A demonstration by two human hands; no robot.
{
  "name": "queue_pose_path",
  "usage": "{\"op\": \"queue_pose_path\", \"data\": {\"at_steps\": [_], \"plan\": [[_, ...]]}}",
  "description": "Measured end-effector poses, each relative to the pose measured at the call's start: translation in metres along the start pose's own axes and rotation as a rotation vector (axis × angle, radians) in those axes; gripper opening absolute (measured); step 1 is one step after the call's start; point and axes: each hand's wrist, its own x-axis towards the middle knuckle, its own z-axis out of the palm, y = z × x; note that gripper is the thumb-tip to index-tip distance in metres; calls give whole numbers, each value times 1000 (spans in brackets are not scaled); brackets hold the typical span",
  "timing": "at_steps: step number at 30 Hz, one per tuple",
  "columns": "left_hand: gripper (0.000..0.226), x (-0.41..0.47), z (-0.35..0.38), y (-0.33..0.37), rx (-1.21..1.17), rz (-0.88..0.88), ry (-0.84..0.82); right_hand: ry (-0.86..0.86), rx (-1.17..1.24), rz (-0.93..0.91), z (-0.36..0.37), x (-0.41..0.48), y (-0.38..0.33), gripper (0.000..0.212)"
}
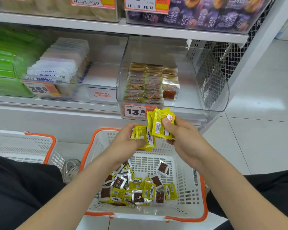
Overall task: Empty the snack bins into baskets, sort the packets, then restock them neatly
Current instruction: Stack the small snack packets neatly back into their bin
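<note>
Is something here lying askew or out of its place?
Yes. In the clear bin, one red-window packet stands alone at the right of the tidy rows, facing outward. The loose packets in the basket lie jumbled.

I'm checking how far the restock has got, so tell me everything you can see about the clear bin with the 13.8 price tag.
The clear bin looks like transparent plastic with rounded front corners, and sits on the lower shelf, pulled forward past the shelf edge. An orange and white price tag reading 13.8 is on its front. Inside, neat rows of packets fill the left part; the right part is bare. Neither hand touches it: the left hand and right hand hold yellow packets just in front, over the white basket.
</note>
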Motion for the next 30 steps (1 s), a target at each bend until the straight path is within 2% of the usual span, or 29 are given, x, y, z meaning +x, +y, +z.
{"op": "queue_pose_path", "data": {"at_steps": [3, 7, 10, 13, 15, 16, 17, 18, 20, 22, 24, 26, 28, 30], "plan": [[46, -1, 19, -4, -229, 67, 17, -31, -44, -9, 12, -6, 10, 20], [63, 0, 16, 6, -453, 63, -112, -112, -152, -39, 12, -8, 11, 21], [58, -5, 11, 17, -602, 54, -120, -184, -458, -184, 4, -10, 2, 35], [48, -2, 11, 26, -468, 36, -52, -262, -756, -376, 7, -14, 3, 53], [24, -1, 8, 36, -219, -28, -66, -304, -823, -453, 14, -16, 7, 54], [11, 0, 7, 37, -158, -61, -51, -311, -827, -457, 15, -17, 9, 54], [7, 2, 6, 34, -155, -72, -30, -303, -814, -449, 15, -16, 11, 53], [1, 1, 7, 36, -222, -44, 21, -280, -781, -440, 14, -15, 11, 52], [18, -8, 10, 41, -411, 42, 153, -194, -662, -439, 13, -14, 5, 49], [35, -17, 10, 44, -468, 80, 184, -113, -479, -440, 14, -13, -1, 47], [47, -23, 15, 50, -453, 92, 80, -65, -377, -448, 17, -14, -1, 50], [52, -27, 23, 52, -483, 105, -34, -40, -386, -448, 23, -16, 6, 58], [52, -30, 28, 48, -508, 130, -90, -26, -389, -440, 31, -19, 13, 62], [49, -29, 29, 44, -412, 126, -85, 13, -291, -428, 38, -22, 16, 59]]}}
